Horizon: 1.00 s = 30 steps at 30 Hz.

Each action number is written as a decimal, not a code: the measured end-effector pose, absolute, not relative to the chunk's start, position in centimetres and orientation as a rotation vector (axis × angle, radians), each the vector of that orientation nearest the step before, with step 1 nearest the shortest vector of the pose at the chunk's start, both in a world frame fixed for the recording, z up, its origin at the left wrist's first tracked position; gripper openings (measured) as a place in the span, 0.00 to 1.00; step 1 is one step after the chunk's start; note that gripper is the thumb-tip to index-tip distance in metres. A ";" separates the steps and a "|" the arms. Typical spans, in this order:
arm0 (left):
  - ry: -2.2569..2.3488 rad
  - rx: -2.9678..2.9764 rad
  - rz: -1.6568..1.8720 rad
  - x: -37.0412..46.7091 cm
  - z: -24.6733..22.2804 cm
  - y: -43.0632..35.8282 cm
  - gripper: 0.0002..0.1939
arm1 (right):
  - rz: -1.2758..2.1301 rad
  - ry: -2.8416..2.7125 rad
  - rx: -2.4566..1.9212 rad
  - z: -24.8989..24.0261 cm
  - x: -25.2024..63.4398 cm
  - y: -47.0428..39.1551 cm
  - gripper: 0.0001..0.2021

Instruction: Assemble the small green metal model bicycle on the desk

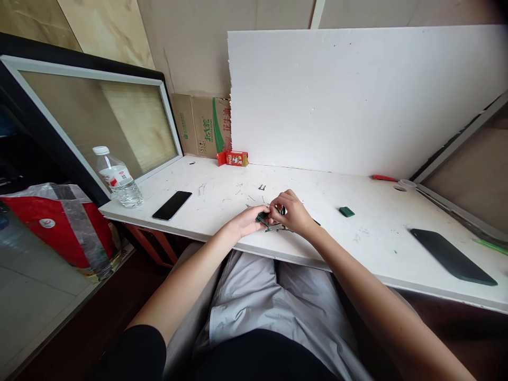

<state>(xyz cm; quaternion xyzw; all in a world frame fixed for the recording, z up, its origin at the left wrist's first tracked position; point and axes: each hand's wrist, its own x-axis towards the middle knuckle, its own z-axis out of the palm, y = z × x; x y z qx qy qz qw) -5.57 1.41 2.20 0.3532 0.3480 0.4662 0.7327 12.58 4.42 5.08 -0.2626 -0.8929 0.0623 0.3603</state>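
- Left hand [249, 221]: near the table's [377, 201] front edge, thumb and fingers gripping a small green plastic piece [262, 217].
- Right hand [291, 210]: meets the left at that piece, fingertips pinched together; what lies between them cannot be told.
- Green block [346, 211]: right of the hands, in from the front edge.
- Black smartphone [172, 205]: by the front edge, toward the left.
- Water bottle [118, 179]: near the front-left corner.

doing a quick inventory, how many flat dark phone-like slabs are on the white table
2: a black phone left of the left hand, near the bottle, and a dark slab right of the right hand.
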 end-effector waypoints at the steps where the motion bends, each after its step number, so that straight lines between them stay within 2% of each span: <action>1: 0.773 0.769 1.025 -5.6 2.0 1.6 0.02 | 0.167 -2.308 -0.680 5.0 12.6 4.5 0.04; 7: 0.804 0.694 1.114 -6.1 1.1 2.8 0.06 | 0.137 -2.109 -0.707 4.8 12.7 6.1 0.07; 15: 0.709 0.629 1.236 -9.3 2.6 3.5 0.04 | 0.278 -1.873 -0.954 4.1 14.8 7.6 0.10; 18: 0.638 0.595 1.315 -11.4 3.3 3.8 0.05 | 0.343 -1.994 -1.037 4.0 15.8 7.4 0.12; 24: 0.657 0.471 1.432 -14.0 3.5 4.3 0.04 | 0.435 -2.432 -1.058 3.8 17.2 5.9 0.06; 30: 0.662 0.459 1.428 -13.5 3.5 4.2 0.05 | 0.407 -2.492 -1.104 3.5 16.6 4.9 0.08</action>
